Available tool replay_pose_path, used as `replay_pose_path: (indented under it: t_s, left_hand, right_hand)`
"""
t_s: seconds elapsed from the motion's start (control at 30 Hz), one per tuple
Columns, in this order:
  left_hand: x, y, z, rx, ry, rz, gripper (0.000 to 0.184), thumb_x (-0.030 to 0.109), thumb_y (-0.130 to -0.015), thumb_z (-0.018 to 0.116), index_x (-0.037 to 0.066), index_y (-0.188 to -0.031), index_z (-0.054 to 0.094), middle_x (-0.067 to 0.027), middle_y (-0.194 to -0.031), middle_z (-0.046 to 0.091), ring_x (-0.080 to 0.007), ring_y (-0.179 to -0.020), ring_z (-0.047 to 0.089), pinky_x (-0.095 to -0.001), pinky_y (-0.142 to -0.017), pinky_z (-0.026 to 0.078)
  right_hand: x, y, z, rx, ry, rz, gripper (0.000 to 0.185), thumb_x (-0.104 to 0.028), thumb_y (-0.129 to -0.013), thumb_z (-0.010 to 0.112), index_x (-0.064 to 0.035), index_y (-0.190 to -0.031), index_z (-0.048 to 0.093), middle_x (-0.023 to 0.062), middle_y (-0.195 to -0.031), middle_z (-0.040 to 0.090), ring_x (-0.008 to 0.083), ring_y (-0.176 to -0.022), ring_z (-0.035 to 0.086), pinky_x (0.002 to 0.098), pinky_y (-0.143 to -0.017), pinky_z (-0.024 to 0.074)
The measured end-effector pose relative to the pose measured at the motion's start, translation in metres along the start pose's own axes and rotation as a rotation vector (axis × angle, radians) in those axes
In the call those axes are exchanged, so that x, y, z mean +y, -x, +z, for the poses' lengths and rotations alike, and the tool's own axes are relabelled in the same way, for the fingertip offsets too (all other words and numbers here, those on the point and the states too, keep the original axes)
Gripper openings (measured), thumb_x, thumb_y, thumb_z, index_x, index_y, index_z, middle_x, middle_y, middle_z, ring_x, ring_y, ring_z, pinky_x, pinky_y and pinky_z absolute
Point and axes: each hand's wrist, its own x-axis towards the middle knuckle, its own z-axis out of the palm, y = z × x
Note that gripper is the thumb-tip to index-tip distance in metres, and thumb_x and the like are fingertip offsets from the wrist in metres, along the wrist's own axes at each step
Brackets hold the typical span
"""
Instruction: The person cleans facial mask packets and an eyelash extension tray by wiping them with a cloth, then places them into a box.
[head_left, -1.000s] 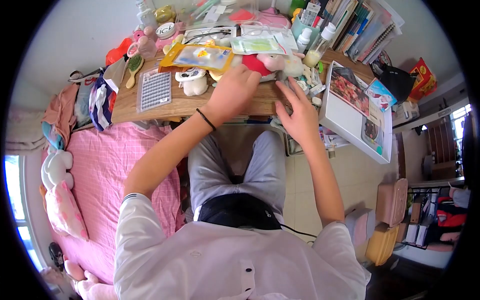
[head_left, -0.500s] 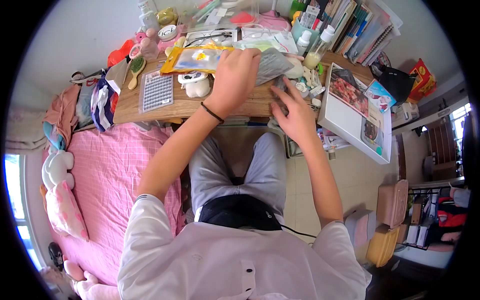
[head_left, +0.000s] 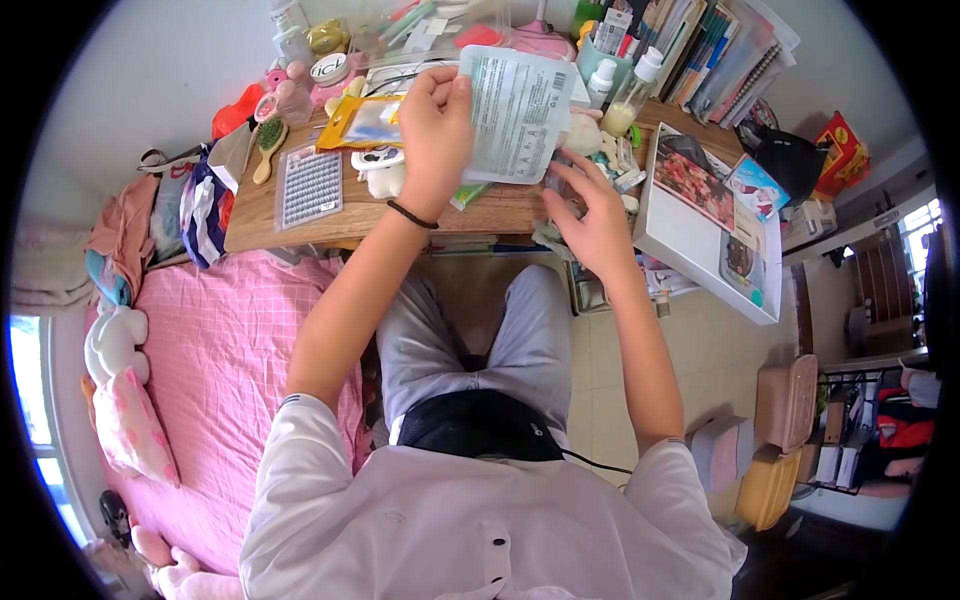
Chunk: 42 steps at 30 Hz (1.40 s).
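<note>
My left hand (head_left: pixel 437 130) is closed on the left edge of a flat, pale blue-green packet (head_left: pixel 515 120) printed with small text and a barcode. The packet is held up over the desk, its printed face towards me. My right hand (head_left: pixel 588 210) is at the desk's front edge, thumb and fingers apart, its fingertips close to the packet's lower right corner. Something greyish and see-through (head_left: pixel 560 182) shows between them; I cannot tell what. Left of my left hand lie a yellow-edged packet (head_left: pixel 350 125) and a white case (head_left: pixel 380 175).
On the wooden desk (head_left: pixel 265 215) are a sheet of dark clusters (head_left: pixel 308 187), a green hairbrush (head_left: pixel 268 140) and a pump bottle (head_left: pixel 635 92). Books (head_left: pixel 700 50) stand at the back right. A white box (head_left: pixel 700 240) overhangs the right edge. A pink bed (head_left: pixel 230 350) is at left.
My left hand has moved left, and the pale packet is now raised with its printed side showing. The grey sheet seen between my hands is out of sight. My right hand has barely shifted.
</note>
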Motion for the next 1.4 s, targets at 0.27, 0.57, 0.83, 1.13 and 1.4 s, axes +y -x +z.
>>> replay_pose_path:
  t_s: [0.27, 0.57, 0.83, 1.13, 1.4]
  left_hand:
    - [0.019, 0.006, 0.001, -0.114, 0.297, -0.14, 0.022, 0.011, -0.098, 0.066, -0.004, -0.111, 0.057, -0.0069, -0.097, 0.072, -0.0074, -0.084, 0.063, -0.0204, -0.074, 0.05]
    - [0.033, 0.027, -0.035, -0.294, 0.553, -0.436, 0.039, 0.029, -0.108, 0.047, -0.004, -0.13, 0.052, -0.0143, -0.129, 0.063, -0.0209, -0.117, 0.061, -0.0367, -0.104, 0.047]
    - [0.005, 0.068, -0.108, -0.271, 1.369, -0.736, 0.056, 0.04, -0.111, 0.025, 0.0, -0.148, 0.038, -0.0137, -0.149, 0.049, -0.0298, -0.138, 0.046, -0.0452, -0.118, 0.035]
    - [0.031, 0.131, -0.103, 0.079, 1.111, -0.844, 0.035, 0.007, -0.103, 0.052, -0.001, -0.137, 0.05, -0.0162, -0.134, 0.061, -0.0311, -0.124, 0.059, -0.0479, -0.109, 0.047]
    - [0.027, 0.145, -0.089, 0.052, 1.235, -0.913, 0.037, 0.013, -0.101, 0.059, 0.002, -0.136, 0.052, -0.012, -0.131, 0.063, -0.0268, -0.12, 0.063, -0.044, -0.106, 0.05]
  right_hand:
    - [-0.015, -0.019, 0.001, 0.088, -0.253, 0.066, 0.041, -0.018, -0.086, 0.078, -0.0011, -0.121, 0.066, 0.008, -0.102, 0.067, 0.0169, -0.086, 0.062, 0.0309, -0.077, 0.0488]
    - [-0.021, -0.012, -0.006, -0.026, -0.61, 0.22, 0.028, -0.019, -0.094, 0.073, 0.0014, -0.113, 0.069, 0.0048, -0.102, 0.073, 0.0105, -0.09, 0.065, 0.0276, -0.083, 0.0506]
    - [0.011, -0.054, -0.026, 0.156, -0.782, 0.407, 0.034, -0.023, -0.099, 0.067, 0.0039, -0.12, 0.065, 0.0081, -0.107, 0.072, 0.01, -0.092, 0.065, 0.0264, -0.083, 0.0514]
    - [0.037, -0.093, -0.009, -0.15, -0.481, 0.606, 0.039, -0.035, -0.096, 0.07, 0.0036, -0.1, 0.072, 0.0037, -0.092, 0.07, 0.0112, -0.082, 0.062, 0.0263, -0.075, 0.0484]
    - [-0.01, -0.05, -0.016, 0.216, 0.055, 0.228, 0.034, -0.031, -0.089, 0.073, -0.0008, -0.105, 0.071, 0.0063, -0.085, 0.068, 0.0147, -0.074, 0.061, 0.0316, -0.068, 0.0484]
